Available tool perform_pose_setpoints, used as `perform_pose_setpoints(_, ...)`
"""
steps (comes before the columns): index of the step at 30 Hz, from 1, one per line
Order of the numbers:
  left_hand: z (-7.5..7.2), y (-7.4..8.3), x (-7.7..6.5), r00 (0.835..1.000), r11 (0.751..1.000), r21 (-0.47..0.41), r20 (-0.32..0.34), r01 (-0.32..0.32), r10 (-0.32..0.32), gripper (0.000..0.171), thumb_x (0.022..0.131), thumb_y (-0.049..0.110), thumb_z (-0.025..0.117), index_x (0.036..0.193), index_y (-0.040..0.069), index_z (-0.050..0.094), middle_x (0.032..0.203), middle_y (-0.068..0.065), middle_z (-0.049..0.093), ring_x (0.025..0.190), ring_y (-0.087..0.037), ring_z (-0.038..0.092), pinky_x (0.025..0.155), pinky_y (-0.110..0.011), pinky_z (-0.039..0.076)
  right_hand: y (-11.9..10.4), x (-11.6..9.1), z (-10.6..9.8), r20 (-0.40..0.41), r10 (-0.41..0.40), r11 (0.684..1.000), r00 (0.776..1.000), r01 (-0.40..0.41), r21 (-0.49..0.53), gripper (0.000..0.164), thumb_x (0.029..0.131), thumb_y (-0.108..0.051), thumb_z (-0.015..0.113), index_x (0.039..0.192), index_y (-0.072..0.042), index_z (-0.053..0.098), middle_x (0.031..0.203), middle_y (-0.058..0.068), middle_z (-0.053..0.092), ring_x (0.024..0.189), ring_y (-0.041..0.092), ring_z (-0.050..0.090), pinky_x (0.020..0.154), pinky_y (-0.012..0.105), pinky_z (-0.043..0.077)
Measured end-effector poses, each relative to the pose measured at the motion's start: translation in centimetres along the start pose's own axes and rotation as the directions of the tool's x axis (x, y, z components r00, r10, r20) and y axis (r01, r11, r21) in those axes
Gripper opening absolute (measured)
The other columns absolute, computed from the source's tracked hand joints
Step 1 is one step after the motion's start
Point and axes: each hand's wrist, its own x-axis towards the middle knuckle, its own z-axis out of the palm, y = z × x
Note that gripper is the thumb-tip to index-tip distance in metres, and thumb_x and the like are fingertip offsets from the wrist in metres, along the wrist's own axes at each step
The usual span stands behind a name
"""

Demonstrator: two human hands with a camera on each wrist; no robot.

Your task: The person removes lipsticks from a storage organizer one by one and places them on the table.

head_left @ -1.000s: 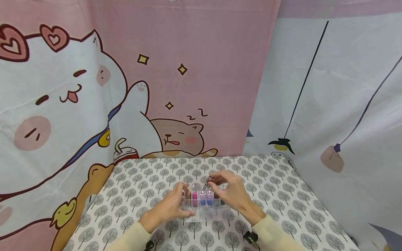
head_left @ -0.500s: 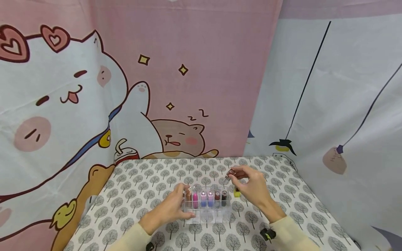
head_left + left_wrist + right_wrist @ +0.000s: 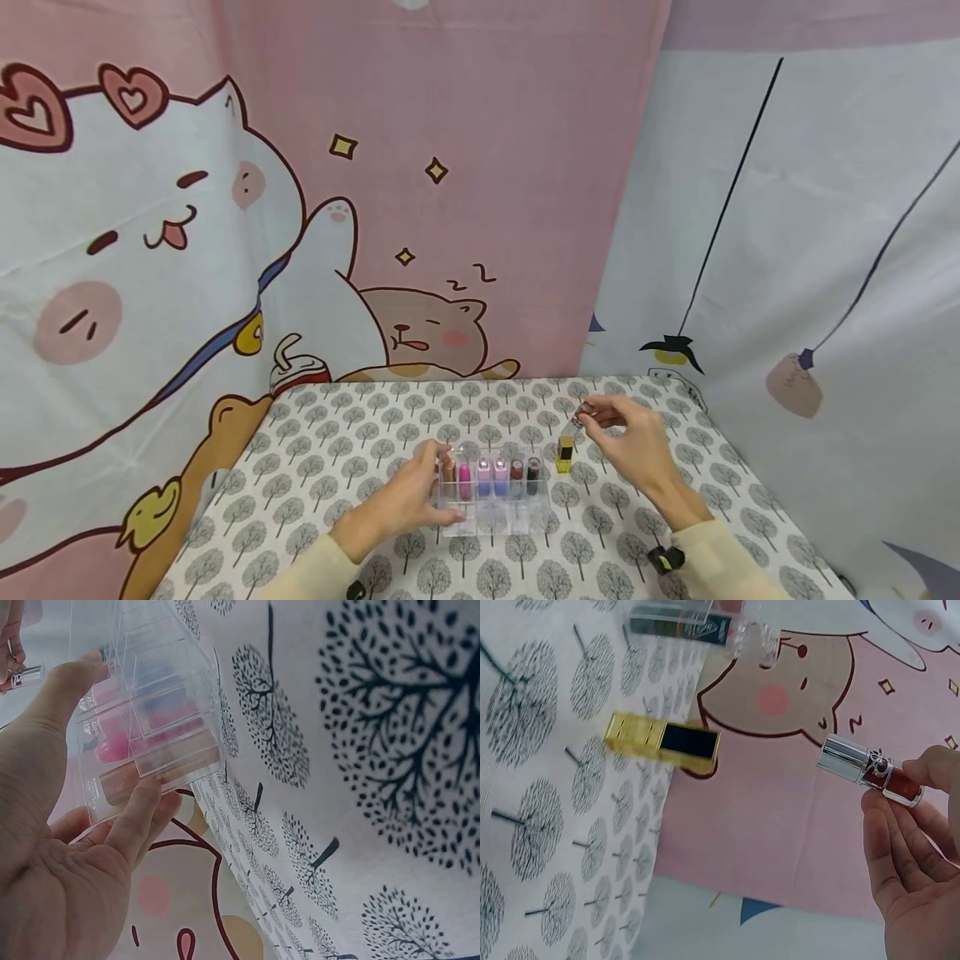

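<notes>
My left hand point(image 3: 401, 496) grips the left side of a clear lipstick organizer point(image 3: 495, 521), thumb at the front and fingers behind. In its back row stand a brown tube point(image 3: 449, 475), a bright pink one point(image 3: 465, 481), two lilac-and-blue ones, a dark red one point(image 3: 517, 477) and a black one point(image 3: 533, 475). My right hand point(image 3: 633, 442) pinches a dark red lip gloss point(image 3: 870, 769) by its clear end, its silver cap pointing away from the fingers. Below and left of that hand, a gold lipstick point(image 3: 656, 742) with a black panel stands upright on the table.
The organizer's front compartments point(image 3: 480, 521) face me. A tree-print cloth point(image 3: 330, 500) covers the table, and cartoon-printed curtains point(image 3: 495, 167) hang behind it and on both sides.
My right hand has carried the lip gloss rightward from above the organizer to past the gold lipstick, which is now uncovered. The left hand stays on the organizer.
</notes>
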Motion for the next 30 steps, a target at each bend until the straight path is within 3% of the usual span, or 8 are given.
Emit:
perform_pose_setpoints(15,0.0,-0.1,0.0,1.000,1.000,-0.003,0.000,-0.010,0.010,0.102,0.084,0.044,0.106,0.158,0.007,0.046,0.141,-0.011,0.065,0.104,-0.023,0.070,0.084,-0.022,0.065,2.5,-0.6,-0.5,-0.019,0.013,0.998,1.000,-0.014,-0.056,0.030,0.093,0.002,0.095,0.120,-0.006,0.086,0.099,0.005,0.088,0.078,0.017,0.083,0.075,0.013,0.066)
perform_pose_setpoints(19,0.1,-0.2,0.1,1.000,1.000,-0.013,0.002,-0.012,0.012,0.101,0.084,0.043,0.106,0.158,0.007,0.046,0.140,-0.011,0.065,0.101,-0.022,0.069,0.083,-0.022,0.065,3.3,-0.9,-0.2,-0.002,0.033,0.998,0.999,-0.033,-0.057,0.030,0.093,0.002,0.095,0.120,-0.006,0.086,0.101,0.006,0.089,0.079,0.018,0.083,0.074,0.020,0.070)
perform_pose_setpoints(24,0.1,-0.2,0.0,1.000,1.000,-0.016,0.002,-0.025,0.025,0.103,0.085,0.043,0.106,0.159,0.005,0.045,0.141,-0.012,0.065,0.101,-0.023,0.069,0.084,-0.022,0.065,4.3,-1.3,0.4,0.021,0.078,0.994,0.997,-0.076,-0.084,0.030,0.095,0.001,0.094,0.122,-0.005,0.086,0.101,0.007,0.088,0.080,0.019,0.083,0.073,0.038,0.074)
perform_pose_setpoints(30,0.2,-0.2,0.0,1.000,1.000,-0.008,-0.001,-0.018,0.018,0.105,0.084,0.043,0.107,0.160,0.005,0.045,0.142,-0.012,0.066,0.103,-0.023,0.070,0.085,-0.023,0.066,5.5,-2.1,1.1,0.063,0.088,0.991,0.994,-0.082,-0.102,0.028,0.096,0.000,0.093,0.123,-0.002,0.084,0.101,0.007,0.088,0.082,0.019,0.082,0.073,0.037,0.074)
